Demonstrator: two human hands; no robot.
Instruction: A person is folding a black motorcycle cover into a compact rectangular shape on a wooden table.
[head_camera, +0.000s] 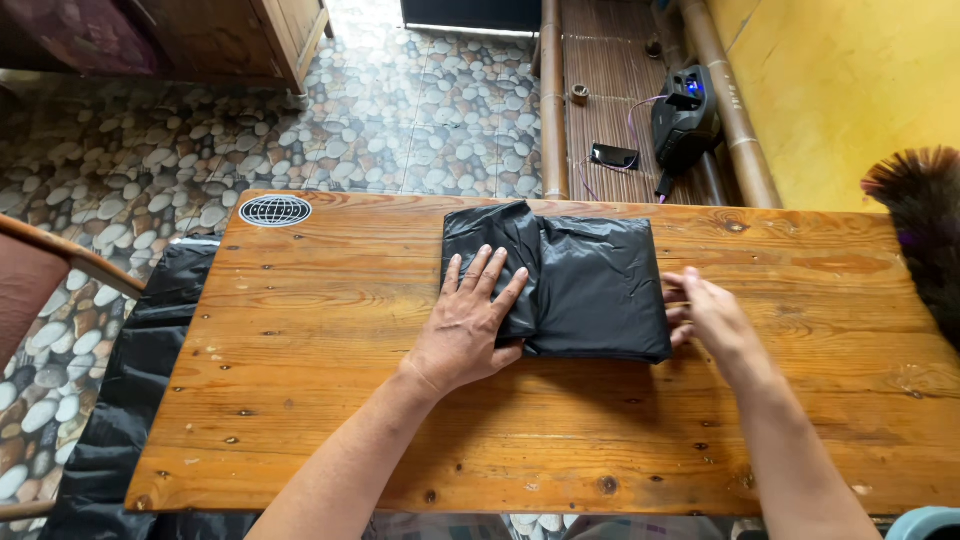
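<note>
On the wooden surface (330, 400), mid-width and toward the far edge: a folded black plastic bag (590, 285), roughly square, glossy, with a bunched fold running down its left third.

Left hand (468, 322): palm down, fingers spread and flat, pressing on the left part of the bag. Fingertips on the plastic, heel of the hand on the bare wood just beside the bag's near-left corner. Not gripping, just pinning.

Right hand (705, 315): at the bag's right edge, fingers curled toward the edge and touching it. Fingertips partly hidden by the plastic, so can't tell whether it pinches the edge or only rests against it.

Both forearms come in from the near edge, bare.

Around it:
- Round black-and-white globe sticker (275, 210) on the far-left corner of the surface, well apart from the bag.
- More black plastic sheeting (130, 400) hanging off the left side of the surface down to the floor.
- Pebble-pattern tiled floor (400, 110) beyond the far edge.
- Bamboo bench (610, 100) past the far edge, carrying a black device with a blue light (685, 120) and a dark phone (614, 155) with a thin cable.
- Yellow wall (840, 90) at right; dark feather duster (925, 225) at the right border.
- Edge of a chair (40, 275) at far left.
</note>
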